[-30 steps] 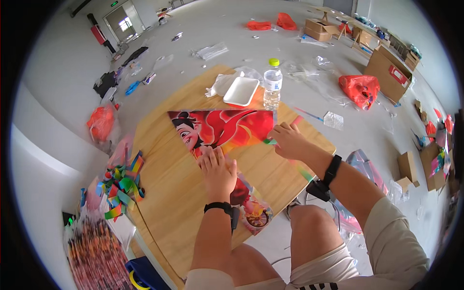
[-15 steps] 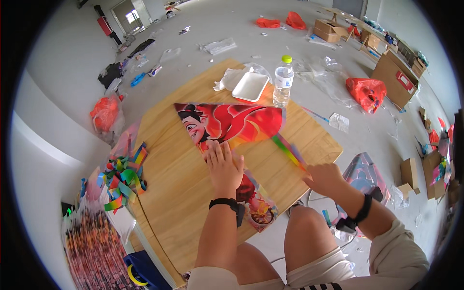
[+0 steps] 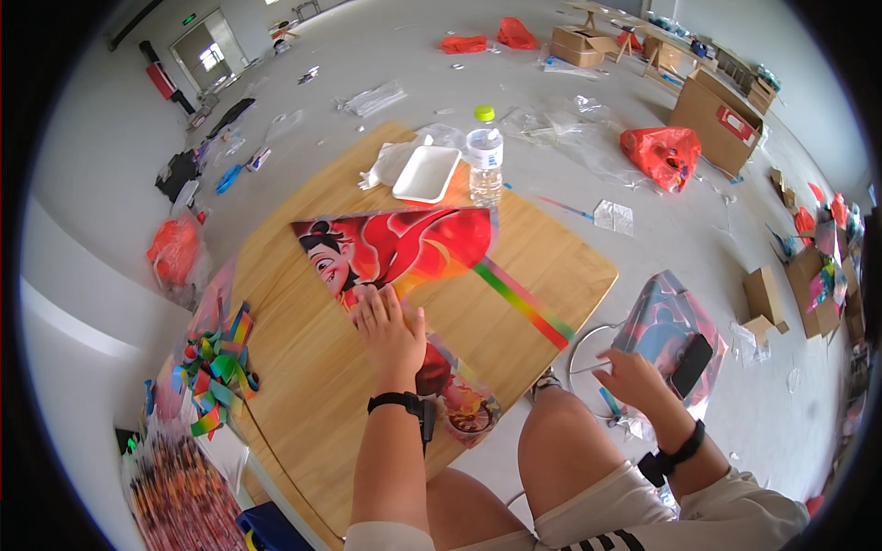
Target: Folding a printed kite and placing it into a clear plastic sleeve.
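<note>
A printed red triangular plastic sheet (image 3: pixel 413 243) with a cartoon figure, like a kite, lies on the wooden table (image 3: pixel 303 367). My left hand (image 3: pixel 393 344) is flat on its lower part, fingers spread. Below that hand, the sheet's colourful lower corner (image 3: pixel 469 404) reaches the table's front edge. From the sheet's right side a rainbow strip (image 3: pixel 525 305) runs straight to the right edge of the tabletop. Beyond that edge is my right hand (image 3: pixel 636 378), apart from the strip, its fingers loosely parted and nothing visible in them.
A water bottle (image 3: pixel 485 161) and a white tray (image 3: pixel 427 174) stand at the table's far end. Bunched rainbow strips (image 3: pixel 216 372) hang at the left edge, above stacked printed sheets (image 3: pixel 184 491). Right of the table, a phone (image 3: pixel 691 365) rests on another printed sheet (image 3: pixel 657 321).
My right hand has let go of the rainbow strip's end and moved off the table to the right and down. The strip now lies along the tabletop. My left hand stays on the sheet.
</note>
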`<state>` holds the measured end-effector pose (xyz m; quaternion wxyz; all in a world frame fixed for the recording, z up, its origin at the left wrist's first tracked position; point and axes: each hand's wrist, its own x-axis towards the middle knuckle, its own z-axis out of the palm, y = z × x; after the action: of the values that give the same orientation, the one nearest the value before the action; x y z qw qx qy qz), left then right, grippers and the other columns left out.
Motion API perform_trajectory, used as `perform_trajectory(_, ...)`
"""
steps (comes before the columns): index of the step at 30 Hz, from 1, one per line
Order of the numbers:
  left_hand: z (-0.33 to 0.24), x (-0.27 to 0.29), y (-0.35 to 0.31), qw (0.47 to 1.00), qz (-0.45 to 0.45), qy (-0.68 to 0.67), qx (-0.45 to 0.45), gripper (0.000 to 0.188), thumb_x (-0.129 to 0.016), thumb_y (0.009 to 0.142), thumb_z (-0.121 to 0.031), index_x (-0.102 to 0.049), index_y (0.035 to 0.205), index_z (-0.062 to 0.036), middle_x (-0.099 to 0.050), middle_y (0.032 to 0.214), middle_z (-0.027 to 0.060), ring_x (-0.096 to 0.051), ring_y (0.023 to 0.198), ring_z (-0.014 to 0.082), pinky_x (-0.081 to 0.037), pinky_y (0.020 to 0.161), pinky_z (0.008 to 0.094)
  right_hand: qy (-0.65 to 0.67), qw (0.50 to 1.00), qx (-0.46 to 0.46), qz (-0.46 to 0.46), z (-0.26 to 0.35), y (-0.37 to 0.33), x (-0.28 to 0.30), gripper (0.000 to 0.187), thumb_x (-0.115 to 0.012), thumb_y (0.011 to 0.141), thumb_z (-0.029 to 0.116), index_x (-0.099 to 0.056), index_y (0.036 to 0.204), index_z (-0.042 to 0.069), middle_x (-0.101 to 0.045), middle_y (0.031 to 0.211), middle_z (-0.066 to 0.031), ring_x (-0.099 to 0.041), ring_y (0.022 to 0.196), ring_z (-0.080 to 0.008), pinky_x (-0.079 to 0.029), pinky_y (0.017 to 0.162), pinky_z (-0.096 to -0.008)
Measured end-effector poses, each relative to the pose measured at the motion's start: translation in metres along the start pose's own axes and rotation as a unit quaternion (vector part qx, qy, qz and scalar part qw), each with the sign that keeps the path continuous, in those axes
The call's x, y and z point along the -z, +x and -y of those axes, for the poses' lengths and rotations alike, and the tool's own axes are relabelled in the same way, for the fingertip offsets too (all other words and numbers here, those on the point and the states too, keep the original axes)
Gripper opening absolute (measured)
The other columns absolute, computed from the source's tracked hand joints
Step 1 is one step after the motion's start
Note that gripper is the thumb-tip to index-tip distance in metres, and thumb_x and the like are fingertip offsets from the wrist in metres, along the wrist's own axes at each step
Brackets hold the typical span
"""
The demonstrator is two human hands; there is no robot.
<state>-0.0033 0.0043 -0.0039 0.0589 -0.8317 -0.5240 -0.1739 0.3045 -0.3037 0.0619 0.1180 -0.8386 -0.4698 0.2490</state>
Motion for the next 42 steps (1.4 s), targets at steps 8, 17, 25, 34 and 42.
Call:
perform_trajectory(8,-0.003,0.002,0.003,1.000,0.026,0.000,0.002,0.073,-0.048,0.108,-0.051,-0.037,0.164,-0.0060,-0.033,0.169,0.0259,-0.029,0.156,0.0469,-0.021,0.129,0.0559,0.368,0.926,-0.030,0.076,-0.019,0.068,-0.063,0.043,-0.082,0.095,0.031,-0.073,0.127,0.004,-0.067,0.081,-0.0017,-0.059,0.078,-0.0103,-0.049,0.069,-0.0297)
perform_trajectory(17,-0.006,0.005,0.002,1.000,0.029,0.006,0.003,0.072,-0.047,0.108,-0.051,-0.038,0.164,-0.0055,-0.034,0.169,0.0262,-0.029,0.156,0.0465,-0.021,0.129,0.0562,0.441,0.894,0.015,0.076,-0.021,0.059,-0.069,0.023,-0.077,0.100,0.022,-0.076,0.111,0.002,-0.071,0.090,-0.0005,-0.061,0.084,-0.0090,-0.050,0.076,-0.0286)
perform_trajectory(25,-0.001,0.000,0.002,1.000,0.015,0.008,-0.006,0.072,-0.047,0.108,-0.050,-0.039,0.163,-0.0049,-0.033,0.169,0.0262,-0.030,0.156,0.0462,-0.021,0.129,0.0559,0.419,0.908,0.004,0.026,-0.023,0.047,-0.049,0.023,-0.077,0.100,0.024,-0.079,0.105,0.002,-0.069,0.082,-0.0010,-0.058,0.077,-0.0096,-0.049,0.070,-0.0314)
perform_trajectory(34,-0.004,0.002,0.003,1.000,0.000,0.016,-0.007,0.072,-0.051,0.105,-0.051,-0.044,0.161,-0.0049,-0.036,0.169,0.0239,-0.032,0.155,0.0447,-0.024,0.128,0.0544,0.394,0.919,0.026,-0.001,-0.024,0.073,-0.053,0.053,-0.082,0.096,0.020,-0.060,0.140,0.001,-0.054,0.088,0.0049,-0.053,0.082,-0.0055,-0.046,0.071,-0.0250)
perform_trajectory(42,-0.006,0.007,0.003,1.000,0.029,0.010,0.000,0.073,-0.046,0.108,-0.051,-0.038,0.164,-0.0054,-0.033,0.169,0.0257,-0.029,0.156,0.0462,-0.021,0.129,0.0551,0.488,0.863,0.035,0.129,-0.039,0.095,-0.079,0.055,-0.083,0.094,0.035,-0.068,0.137,0.004,-0.071,0.124,-0.0064,-0.061,0.118,-0.0185,-0.048,0.103,-0.0375)
